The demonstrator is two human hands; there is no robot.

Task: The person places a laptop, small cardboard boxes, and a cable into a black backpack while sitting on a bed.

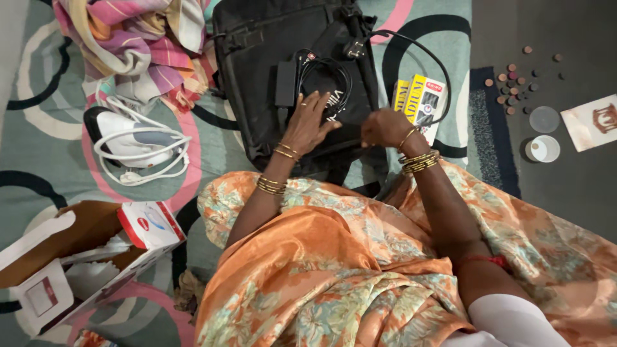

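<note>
Your left hand (310, 122) rests on the bag (257, 77), coiled cable (324, 77) just beyond its fingers. Your right hand (384, 127) sits just beside it; a small box (421, 96) lies right, an iron (132, 138) well left.

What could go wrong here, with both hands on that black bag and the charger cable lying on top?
The black power cable loops off the black fabric bag around the yellow cardboard box; a tug by the right hand may drag the box. The left hand rests by the coiled cord and black rectangular adapter; shifting the bag could slide them off.
</note>
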